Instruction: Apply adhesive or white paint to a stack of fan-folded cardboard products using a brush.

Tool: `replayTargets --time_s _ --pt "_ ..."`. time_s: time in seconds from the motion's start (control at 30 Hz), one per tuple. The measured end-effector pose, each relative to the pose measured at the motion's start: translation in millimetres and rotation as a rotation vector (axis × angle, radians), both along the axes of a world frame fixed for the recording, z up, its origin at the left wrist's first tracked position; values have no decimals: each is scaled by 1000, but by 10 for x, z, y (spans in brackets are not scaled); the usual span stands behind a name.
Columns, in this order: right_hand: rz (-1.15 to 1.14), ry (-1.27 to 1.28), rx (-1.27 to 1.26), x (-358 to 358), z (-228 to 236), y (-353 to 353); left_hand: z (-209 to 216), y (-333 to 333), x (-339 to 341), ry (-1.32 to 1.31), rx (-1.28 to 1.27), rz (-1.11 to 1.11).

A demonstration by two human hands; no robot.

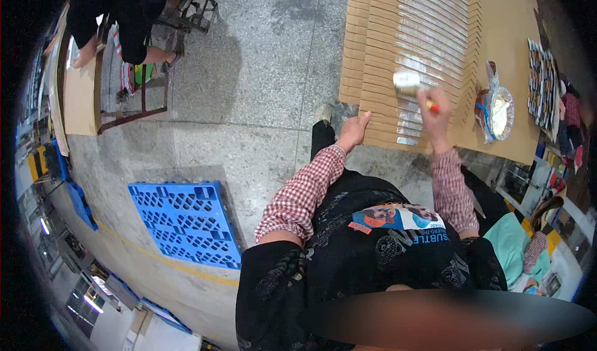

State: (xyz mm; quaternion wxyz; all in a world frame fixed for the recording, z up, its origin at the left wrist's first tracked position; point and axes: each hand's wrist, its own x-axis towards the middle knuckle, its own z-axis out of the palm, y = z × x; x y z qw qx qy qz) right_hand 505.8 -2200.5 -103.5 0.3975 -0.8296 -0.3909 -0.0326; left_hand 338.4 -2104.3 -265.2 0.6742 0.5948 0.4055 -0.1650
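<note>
My right hand [435,111] is closed round a brush [407,82] with pale bristles and a red-and-yellow handle end. The bristles are over a shiny, wet-looking strip that runs along several overlapping brown cardboard sheets [382,46], fanned out in a row. At the near left corner of these sheets, my left hand [354,131] grips the edge of a cardboard sheet between thumb and fingers. To the right of the row stands a plastic-lined tub [499,113] of white paste. Something with a handle-like end leans at its far rim.
Larger flat cardboard [513,27] lies under the tub. A stack of printed pieces [543,86] is at the right edge. On the floor at left lies a blue plastic pallet [183,220]. Another person [127,21] is at a cardboard-topped stand [84,105] at the far left.
</note>
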Motion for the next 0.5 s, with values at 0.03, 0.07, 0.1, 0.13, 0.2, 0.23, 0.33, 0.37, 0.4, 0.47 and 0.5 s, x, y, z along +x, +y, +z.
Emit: replayTargets --time_s 0.03,0.07,0.1,0.13,0.2,0.23,0.33,0.37,0.4,0.47,0.5 --pt "21 68 -87 -129 6 -123 20 -12 -25 6 -8 15" --pt "28 70 -92 -190 52 -157 61 4 -32 -9 42 12" --pt "26 110 -91 -226 103 -180 87 7 -41 -22 92 9" --pt "24 151 -89 -234 152 -173 60 -15 -46 -16 89 17" --pt "29 55 1 -48 328 69 45 -32 -44 -54 125 28" --pt "29 -39 91 58 313 173 70 -21 -33 -52 124 22" --pt "38 -50 39 212 221 270 188 -11 16 -28 80 0" --pt "45 -46 38 120 153 211 138 -10 -14 -60 96 3" --pt "68 -27 -9 -35 41 76 87 -2 -9 -94 113 11" --pt "103 6 -65 -332 73 -164 20 -16 -45 -75 61 53" --pt "122 102 -104 -440 140 -272 15 -19 -39 -70 16 77"
